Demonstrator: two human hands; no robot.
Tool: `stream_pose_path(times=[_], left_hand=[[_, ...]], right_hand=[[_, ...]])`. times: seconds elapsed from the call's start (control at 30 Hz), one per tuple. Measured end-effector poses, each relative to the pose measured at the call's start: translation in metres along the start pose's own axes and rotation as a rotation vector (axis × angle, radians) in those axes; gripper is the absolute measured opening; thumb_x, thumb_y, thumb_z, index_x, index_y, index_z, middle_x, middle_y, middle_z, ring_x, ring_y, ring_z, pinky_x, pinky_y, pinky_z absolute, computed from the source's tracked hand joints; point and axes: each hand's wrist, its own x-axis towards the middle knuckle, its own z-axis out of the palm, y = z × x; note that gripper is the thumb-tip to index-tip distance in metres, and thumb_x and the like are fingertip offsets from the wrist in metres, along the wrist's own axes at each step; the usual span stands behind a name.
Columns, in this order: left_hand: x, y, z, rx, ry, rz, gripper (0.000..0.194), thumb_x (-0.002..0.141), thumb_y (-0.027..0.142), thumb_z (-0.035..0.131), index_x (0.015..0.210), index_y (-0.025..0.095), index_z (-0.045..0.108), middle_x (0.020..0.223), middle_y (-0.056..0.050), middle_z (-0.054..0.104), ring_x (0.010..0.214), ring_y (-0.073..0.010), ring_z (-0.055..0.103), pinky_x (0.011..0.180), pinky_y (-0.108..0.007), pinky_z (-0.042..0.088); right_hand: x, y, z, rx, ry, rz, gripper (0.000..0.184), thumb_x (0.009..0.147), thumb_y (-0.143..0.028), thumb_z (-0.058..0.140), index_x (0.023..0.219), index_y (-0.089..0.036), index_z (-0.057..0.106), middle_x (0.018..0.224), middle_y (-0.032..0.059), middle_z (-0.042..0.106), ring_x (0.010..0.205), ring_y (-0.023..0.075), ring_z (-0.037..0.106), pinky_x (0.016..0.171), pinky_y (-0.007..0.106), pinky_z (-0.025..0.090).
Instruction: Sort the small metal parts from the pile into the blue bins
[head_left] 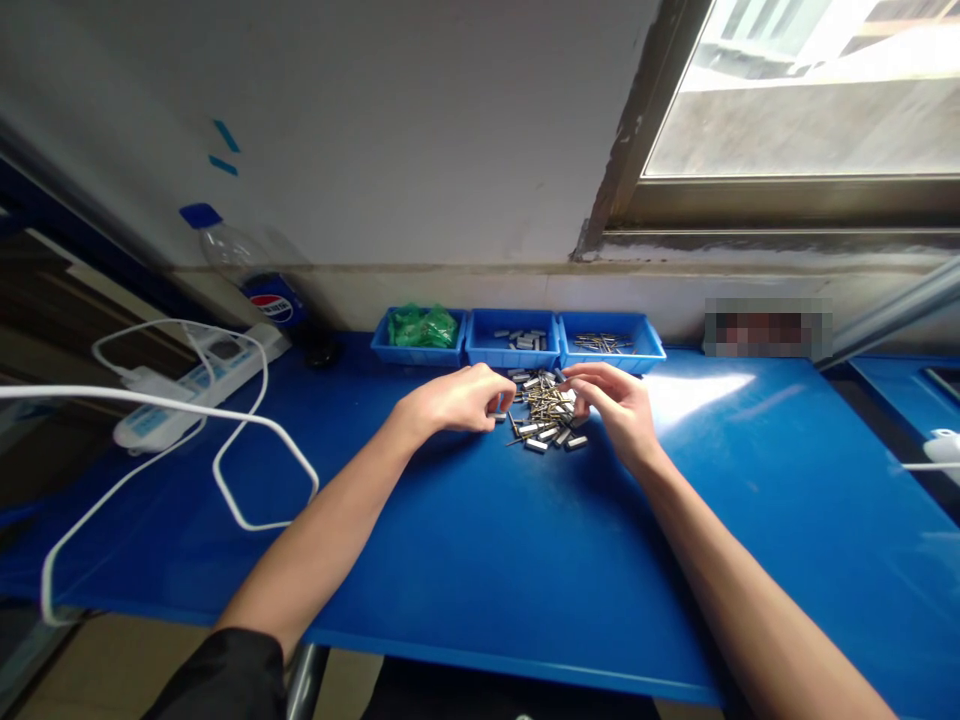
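Note:
A pile of small metal parts (547, 405) lies on the blue table, mixing silvery cylindrical pieces with thin, brass-coloured and dark pins. At the pile's left edge is my left hand (466, 398), its fingers curled downward and drawn together. A small silvery piece (500, 416) shows just by those fingertips; whether they grip it is unclear. My right hand (616, 405) reaches over the pile's right side, with thumb and fingers bent in toward each other. What its fingertips hold, if anything, is too small to make out.
Behind the pile stand three blue bins: one with green plastic (422, 327), one with silvery pieces (525, 340), one with thin pins (604, 343). A cola bottle (277, 305), power strip (202, 390) and looping white cable (262, 425) occupy the left.

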Motion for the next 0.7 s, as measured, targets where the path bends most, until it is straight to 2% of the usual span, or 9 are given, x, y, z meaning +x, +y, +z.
stream_pose_path(times=[0.17,0.3,0.47,0.63,0.7], left_hand=[[0.004,0.003,-0.005,-0.114,0.181,0.071,0.024,0.07,0.007,0.065,0.089,0.017,0.074,0.083,-0.003,0.075,0.072,-0.0165,0.068,0.065,-0.024,0.051],[0.009,0.009,-0.002,-0.296,0.299,0.105,0.018,0.077,0.012,0.069,0.093,0.017,0.076,0.093,-0.005,0.078,0.083,-0.0185,0.073,0.079,-0.027,0.059],[0.012,0.019,0.002,-0.526,0.34,0.101,0.016,0.081,0.026,0.077,0.094,0.017,0.078,0.094,-0.006,0.08,0.086,-0.0199,0.077,0.083,-0.03,0.062],[0.013,0.022,0.003,-0.662,0.359,0.019,0.024,0.083,0.035,0.08,0.094,0.014,0.079,0.092,-0.009,0.08,0.08,-0.0209,0.078,0.073,-0.028,0.062],[0.014,0.022,0.003,-0.712,0.355,-0.017,0.027,0.083,0.037,0.081,0.097,0.014,0.079,0.09,-0.009,0.08,0.082,-0.0228,0.079,0.074,-0.029,0.063]], right_hand=[[0.0,0.0,0.001,-0.006,-0.005,0.002,0.021,0.087,-0.039,0.076,0.099,-0.022,0.078,0.08,0.0028,0.077,0.057,0.0152,0.061,0.058,0.031,0.053],[-0.002,-0.006,0.004,-0.008,-0.036,0.022,0.025,0.085,-0.042,0.08,0.101,-0.023,0.078,0.086,0.0044,0.079,0.061,0.016,0.065,0.059,0.031,0.056],[-0.005,-0.014,0.009,0.017,-0.117,0.068,0.037,0.079,-0.048,0.086,0.105,-0.022,0.078,0.088,0.0067,0.081,0.069,0.0206,0.072,0.061,0.033,0.06],[-0.005,-0.014,0.012,0.074,-0.113,0.082,0.036,0.076,-0.048,0.088,0.1,-0.022,0.08,0.089,0.0061,0.081,0.071,0.0205,0.073,0.061,0.033,0.06],[-0.004,-0.013,0.012,0.103,-0.104,0.086,0.035,0.076,-0.05,0.088,0.098,-0.023,0.08,0.089,0.0055,0.081,0.071,0.0204,0.073,0.061,0.033,0.059]])
